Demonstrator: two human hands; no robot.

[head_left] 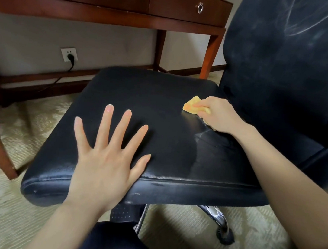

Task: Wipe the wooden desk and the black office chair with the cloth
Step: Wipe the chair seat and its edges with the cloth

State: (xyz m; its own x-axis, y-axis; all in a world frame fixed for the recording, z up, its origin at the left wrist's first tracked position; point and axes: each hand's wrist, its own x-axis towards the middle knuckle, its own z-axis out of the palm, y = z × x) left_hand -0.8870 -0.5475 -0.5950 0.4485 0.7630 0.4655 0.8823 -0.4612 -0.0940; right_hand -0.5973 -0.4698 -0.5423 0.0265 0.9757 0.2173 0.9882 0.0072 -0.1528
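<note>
Gripping a yellow-orange cloth (pixel 191 105), the right hand (pixel 219 115) is pressing it onto the rear of the seat (pixel 161 96) of the black office chair (pixel 173 192), close to where the seat is meeting the backrest (pixel 281 65). Its fingers (pixel 200 106) are curling over the top of the cloth, which is bunching under the palm; one corner is sticking out on the far side.

Left hand (pixel 105 159) is lying flat on the front part of the seat, palm down, fingers (pixel 104 123) straight and spreading wide, holding nothing. The two hands are sitting well apart.

A duller, greyish patch is showing on the seat between the right wrist and the near edge. Pale streaks are showing on the backrest, upper right.

Wooden desk (pixel 109 16) is standing beyond the chair, a ring pull (pixel 200 7) hanging on its right drawer front. On the wall under the desk, a white socket (pixel 69 54) is holding a black plug, the cord running downward. A chrome base leg (pixel 216 214) with a black caster (pixel 226 236) is resting on the pale patterned carpet (pixel 5 210).
</note>
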